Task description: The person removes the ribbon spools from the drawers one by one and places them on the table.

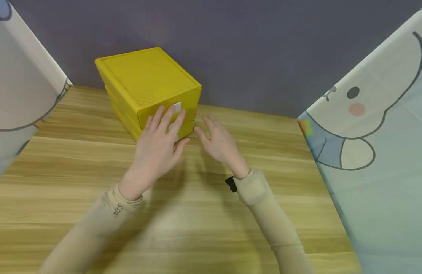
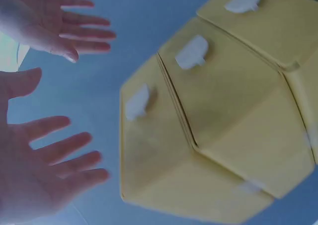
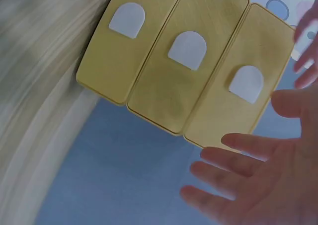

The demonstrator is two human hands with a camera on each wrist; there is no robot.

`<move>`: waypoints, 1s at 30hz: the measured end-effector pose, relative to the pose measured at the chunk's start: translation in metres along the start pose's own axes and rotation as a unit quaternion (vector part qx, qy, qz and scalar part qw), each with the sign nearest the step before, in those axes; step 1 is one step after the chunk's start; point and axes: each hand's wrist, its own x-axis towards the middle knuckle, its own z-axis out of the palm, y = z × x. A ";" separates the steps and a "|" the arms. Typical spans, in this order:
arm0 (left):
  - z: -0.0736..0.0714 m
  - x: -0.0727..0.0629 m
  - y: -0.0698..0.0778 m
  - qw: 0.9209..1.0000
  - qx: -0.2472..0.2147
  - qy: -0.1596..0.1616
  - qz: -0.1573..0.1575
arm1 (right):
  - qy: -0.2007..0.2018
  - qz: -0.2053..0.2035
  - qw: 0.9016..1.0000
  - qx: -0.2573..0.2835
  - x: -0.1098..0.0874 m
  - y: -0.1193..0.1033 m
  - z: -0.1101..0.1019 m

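A yellow three-drawer box [image 1: 145,76] stands on the wood-grain table, set at an angle. Each drawer front carries a white rounded tab, and all three tabs show in both wrist views, among them the middle tab [image 3: 187,50]. My left hand [image 1: 156,148] is before the drawer fronts with fingers spread and straight, partly covering the tabs in the head view. Off the box's right corner, my right hand [image 1: 219,142] has its fingers extended, palm toward the box. Both palms look bare in the left wrist view. Whether any fingertip touches the box, I cannot tell.
A dark grey panel [image 1: 248,57] rises behind the wooden table [image 1: 183,236]. Pale cloth with cartoon figures hangs at the left and right sides [image 1: 378,213]. A small black item [image 1: 231,184] sits at the right sleeve cuff.
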 end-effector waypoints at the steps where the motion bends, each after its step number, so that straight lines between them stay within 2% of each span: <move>1: -0.001 -0.001 -0.003 1.000 0.003 0.024 0.013 | -0.005 0.006 1.000 0.026 0.004 0.000 0.001; 3: -0.004 -0.004 -0.010 0.997 0.011 0.070 0.032 | -0.020 0.015 0.997 0.073 0.010 0.000 0.002; 5: -0.007 -0.004 -0.017 0.994 0.011 0.101 0.044 | -0.034 0.018 0.993 0.112 0.017 -0.001 0.002; 10: -0.010 -0.002 -0.040 0.991 -0.006 0.128 0.038 | -0.062 0.028 0.985 0.160 0.032 -0.008 0.000; 15: -0.009 -0.003 -0.060 0.989 -0.022 0.144 0.017 | -0.070 0.032 0.978 0.192 0.044 -0.017 0.000; 19: -0.008 -0.004 -0.073 0.988 -0.032 0.151 0.021 | -0.087 0.041 0.970 0.222 0.050 -0.023 0.000; 24: -0.005 -0.005 -0.085 0.986 -0.038 0.158 0.044 | -0.105 0.058 0.961 0.251 0.055 -0.028 0.003; 30: -0.004 -0.005 -0.097 0.983 -0.040 0.153 0.089 | -0.102 0.081 0.955 0.267 0.064 -0.035 0.005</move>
